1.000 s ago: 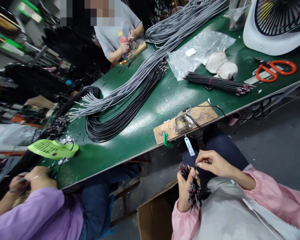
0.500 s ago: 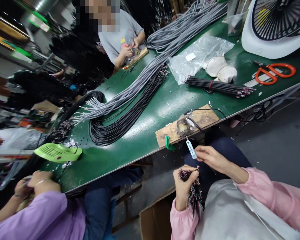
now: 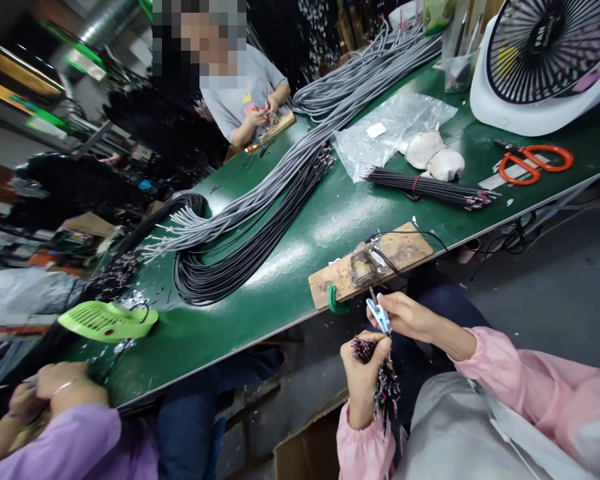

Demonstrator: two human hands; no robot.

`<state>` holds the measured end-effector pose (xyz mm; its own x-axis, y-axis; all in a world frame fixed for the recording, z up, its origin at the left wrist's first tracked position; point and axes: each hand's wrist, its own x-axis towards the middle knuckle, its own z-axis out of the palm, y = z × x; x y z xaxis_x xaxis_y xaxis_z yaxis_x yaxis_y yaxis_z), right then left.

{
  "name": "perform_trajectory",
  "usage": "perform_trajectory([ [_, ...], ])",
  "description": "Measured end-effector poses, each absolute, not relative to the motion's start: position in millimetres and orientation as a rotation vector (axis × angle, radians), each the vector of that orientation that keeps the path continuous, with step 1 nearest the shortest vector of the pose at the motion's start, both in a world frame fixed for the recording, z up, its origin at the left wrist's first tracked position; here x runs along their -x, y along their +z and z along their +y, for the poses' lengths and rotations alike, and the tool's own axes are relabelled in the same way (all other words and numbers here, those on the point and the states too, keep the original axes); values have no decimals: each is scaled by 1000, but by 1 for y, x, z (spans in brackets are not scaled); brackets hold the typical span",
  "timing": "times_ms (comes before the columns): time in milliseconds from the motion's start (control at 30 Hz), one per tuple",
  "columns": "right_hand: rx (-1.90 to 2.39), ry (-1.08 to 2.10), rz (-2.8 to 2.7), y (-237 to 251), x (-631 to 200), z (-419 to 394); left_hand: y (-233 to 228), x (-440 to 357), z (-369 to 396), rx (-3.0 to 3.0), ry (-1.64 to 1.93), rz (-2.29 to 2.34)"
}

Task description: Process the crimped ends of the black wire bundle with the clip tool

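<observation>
Before you, a glossy green table [image 3: 285, 280] runs from lower left to upper right, catching pale light. Gray floor [image 3: 545, 303] shows at right; a silvery duct [image 3: 103, 27] crosses upper left.

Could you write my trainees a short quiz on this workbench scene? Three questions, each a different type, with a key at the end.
1. Multiple choice: what do the fingers of the camera wearer's right hand grip?
a) a white glove
b) a light blue clip
c) a yellow screwdriver

2. True or false: the orange-handled scissors are in the camera wearer's left hand.

3. Fill in: the black cable bundle lying on the green table has a ____ band around it.

Key:
1. b
2. False; the scissors lie on the table, and that hand holds a bunch of dark wires.
3. red
</observation>
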<state>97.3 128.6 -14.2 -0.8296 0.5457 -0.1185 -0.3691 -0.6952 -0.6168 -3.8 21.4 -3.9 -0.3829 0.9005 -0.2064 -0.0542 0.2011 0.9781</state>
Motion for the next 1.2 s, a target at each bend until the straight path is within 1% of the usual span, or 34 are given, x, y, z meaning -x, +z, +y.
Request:
perform_trajectory([
  [100, 394, 2530, -715, -23, -100, 128, -3, 3, 20, -802, 1333, 1569],
  [200, 455, 2495, -648, -35, -106, 127, 0, 1, 19, -831, 1331, 1582],
  [300, 553, 2432, -776, -45, -116, 125, 3, 0, 17, -840, 1311, 1600],
  [500, 759, 2100, -1381, -38, -136, 117, 0, -5, 8, -564, 1228, 1524],
  [633, 635, 1892, -1682, -20, -138, 111, -6, -10, 5, -525, 1159, 1518],
  [733, 567, 1710, -1843, -8, -136, 108, -9, -11, 4, -594, 1164, 1536],
  [833, 652, 1604, -1877, -6, -136, 107, -12, -11, 2, -590, 1210, 1530],
  [900, 707, 1606, -1878, -10, -138, 106, -12, -11, 1, -534, 1262, 1508],
  [1000, 700, 1735, -1794, -19, -143, 105, -10, -12, -1, -491, 1309, 1450],
  [1100, 590, 1903, -1634, -24, -146, 105, -8, -15, -2, -459, 1341, 1404],
  [1200, 475, 1950, -1591, -27, -144, 104, -8, -17, -1, -399, 1371, 1349],
])
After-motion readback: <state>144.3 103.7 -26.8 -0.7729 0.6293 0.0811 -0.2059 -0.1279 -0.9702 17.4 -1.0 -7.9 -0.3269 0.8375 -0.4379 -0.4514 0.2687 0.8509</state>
